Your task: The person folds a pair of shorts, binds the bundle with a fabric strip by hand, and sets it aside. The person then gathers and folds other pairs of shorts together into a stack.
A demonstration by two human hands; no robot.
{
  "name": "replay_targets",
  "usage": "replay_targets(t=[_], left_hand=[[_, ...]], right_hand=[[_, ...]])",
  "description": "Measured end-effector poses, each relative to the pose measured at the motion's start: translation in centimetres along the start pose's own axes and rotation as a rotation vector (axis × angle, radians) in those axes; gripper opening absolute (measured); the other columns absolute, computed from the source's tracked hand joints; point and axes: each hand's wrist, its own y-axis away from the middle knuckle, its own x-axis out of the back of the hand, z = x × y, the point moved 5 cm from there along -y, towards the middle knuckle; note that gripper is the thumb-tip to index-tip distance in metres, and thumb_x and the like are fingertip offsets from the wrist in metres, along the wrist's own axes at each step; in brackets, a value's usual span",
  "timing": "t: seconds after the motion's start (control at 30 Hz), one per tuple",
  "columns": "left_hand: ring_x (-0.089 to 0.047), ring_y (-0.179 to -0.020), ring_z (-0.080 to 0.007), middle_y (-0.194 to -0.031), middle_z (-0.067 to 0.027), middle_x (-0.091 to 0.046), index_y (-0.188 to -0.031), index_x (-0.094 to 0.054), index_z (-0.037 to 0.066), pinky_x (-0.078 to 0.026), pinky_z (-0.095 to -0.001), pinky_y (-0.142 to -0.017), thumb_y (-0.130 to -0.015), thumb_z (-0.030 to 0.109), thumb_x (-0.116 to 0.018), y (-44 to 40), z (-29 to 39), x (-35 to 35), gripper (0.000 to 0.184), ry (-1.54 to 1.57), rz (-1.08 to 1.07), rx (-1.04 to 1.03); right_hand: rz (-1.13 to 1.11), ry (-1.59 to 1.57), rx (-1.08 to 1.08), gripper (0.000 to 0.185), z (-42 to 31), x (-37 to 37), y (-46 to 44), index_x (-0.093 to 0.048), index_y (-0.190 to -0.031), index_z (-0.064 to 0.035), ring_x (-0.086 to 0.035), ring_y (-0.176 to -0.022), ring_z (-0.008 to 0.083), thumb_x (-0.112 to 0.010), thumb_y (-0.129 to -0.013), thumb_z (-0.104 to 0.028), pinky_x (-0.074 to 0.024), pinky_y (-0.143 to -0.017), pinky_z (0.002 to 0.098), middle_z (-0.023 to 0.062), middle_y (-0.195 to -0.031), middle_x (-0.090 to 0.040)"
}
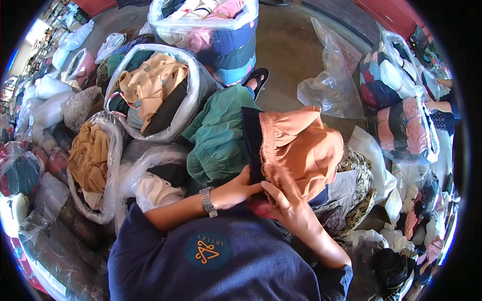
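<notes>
Bags [203, 83] crowd the floor [283, 50]; the left hand [231, 193] pinches dark cloth [252, 138], the right hand [293, 208] the orange garment [306, 150]; light, even tension should limit bunching.

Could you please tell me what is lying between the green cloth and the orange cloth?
In the head view, a strip of dark cloth shows between the green cloth and the orange cloth.

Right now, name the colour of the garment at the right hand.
The garment is pale orange, best in head view.
</notes>
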Motion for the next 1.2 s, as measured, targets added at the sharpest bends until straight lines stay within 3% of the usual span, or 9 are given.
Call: replay_targets(t=[0.13, 0.27, 0.47, 0.6, 0.67, 0.9, 1.0, 1.13, 1.2], left_hand=[[-0.043, -0.118, -0.0159, -0.133, -0.0095, -0.038, -0.140, -0.013, 0.006, -0.041, -0.0289, -0.096, -0.083, -0.001, -0.060, 0.0, -0.4, -0.4, 0.074, -0.027, -0.105, -0.032], [-0.042, -0.118, -0.0152, -0.136, -0.0084, -0.036, -0.142, -0.012, 0.008, -0.040, -0.0291, -0.096, -0.076, -0.011, -0.056, 0.3, 0.5, -1.1, 0.082, 0.030, -0.106, -0.056], [-0.044, -0.118, -0.0171, -0.131, -0.0113, -0.040, -0.142, -0.010, 0.008, -0.040, -0.0297, -0.096, -0.077, -0.004, -0.061, 0.0, 1.2, -1.7, 0.083, 0.214, -0.136, 0.101], [-0.043, -0.120, -0.0281, -0.129, -0.0229, -0.038, -0.140, -0.009, 0.004, -0.039, -0.0336, -0.097, -0.082, 0.014, -0.066, 0.5, 0.9, 0.0, 0.083, -0.281, 0.184, -0.201], [-0.038, -0.124, -0.0339, -0.130, -0.0267, -0.036, -0.139, -0.017, 0.004, -0.035, -0.0369, -0.100, -0.081, 0.014, -0.067, 1.5, 3.3, 0.1, 0.077, -1.105, 0.479, -0.561], [-0.032, -0.128, -0.0367, -0.140, -0.0183, -0.031, -0.135, -0.039, 0.014, -0.030, -0.0434, -0.105, -0.070, 0.006, -0.065, -7.6, 9.4, 4.6, 0.071, -1.480, 0.261, -0.816], [-0.051, -0.109, -0.0327, -0.115, -0.0145, -0.055, -0.112, -0.055, 0.011, -0.042, -0.0414, -0.090, -0.071, 0.010, -0.065, -15.3, 9.0, 5.9, 0.042, -1.418, -0.059, -0.708], [-0.056, -0.093, -0.0303, -0.091, -0.0111, -0.057, -0.098, -0.056, 0.007, -0.045, -0.0342, -0.077, -0.074, 0.004, -0.056, -16.3, 16.3, 6.1, 0.024, -1.251, 0.191, -1.307], [-0.058, -0.084, -0.0292, -0.091, -0.0122, -0.057, -0.093, -0.057, 0.006, -0.047, -0.0340, -0.072, -0.074, 0.000, -0.054, -16.4, 18.6, 8.9, 0.020, -1.185, 0.478, -1.143]], right_hand=[[-0.125, 0.134, -0.154, 0.044, 1.5, -0.9, 1.7, -0.046, -0.124, -0.0028, -0.051, -0.112, 0.0390, -0.054, -0.081, -0.002, -0.0374, -0.097, 0.0474, 0.0293, -0.121, -0.047], [0.308, 0.026, -0.183, 0.047, 1.5, 1.5, 1.7, -0.040, -0.125, 0.0061, -0.054, -0.110, 0.0376, -0.050, -0.080, 0.007, -0.0370, -0.096, 0.0474, 0.0277, -0.118, -0.052], [0.119, -0.106, -0.248, 0.052, 2.1, 0.3, 2.5, -0.038, -0.129, 0.0020, -0.057, -0.103, 0.0379, -0.056, -0.080, 0.004, -0.0441, -0.088, 0.0443, 0.0240, -0.114, -0.055], [0.370, -0.020, -0.253, 0.028, 2.6, 3.6, 2.0, -0.057, -0.111, -0.0044, -0.061, -0.078, 0.0328, -0.051, -0.084, 0.004, -0.0491, -0.065, 0.0361, 0.0169, -0.088, -0.059], [0.283, 0.009, -0.197, 0.030, 2.7, 3.6, 2.0, -0.057, -0.111, -0.0070, -0.059, -0.074, 0.0330, -0.053, -0.083, 0.005, -0.0484, -0.063, 0.0366, 0.0150, -0.087, -0.057], [0.273, 0.024, -0.264, 0.031, 1.9, 2.4, 2.3, -0.057, -0.101, -0.0082, -0.059, -0.074, 0.0314, -0.069, -0.073, -0.004, -0.0514, -0.062, 0.0365, 0.0136, -0.090, -0.055], [0.178, 0.132, -0.403, 0.022, 2.1, 2.3, 2.3, -0.058, -0.092, -0.0077, -0.060, -0.073, 0.0289, -0.070, -0.073, -0.007, -0.0512, -0.058, 0.0354, 0.0129, -0.088, -0.055], [0.265, 0.201, -0.189, 0.015, 0.4, 2.5, 1.7, -0.057, -0.068, -0.0039, -0.062, -0.065, 0.0248, -0.072, -0.068, -0.002, -0.0522, -0.057, 0.0343, 0.0116, -0.092, -0.058], [0.259, 0.197, -0.079, 0.013, -0.1, 1.5, 1.7, -0.056, -0.072, -0.0052, -0.062, -0.070, 0.0297, -0.067, -0.067, -0.002, -0.0519, -0.059, 0.0352, 0.0164, -0.097, -0.055]])
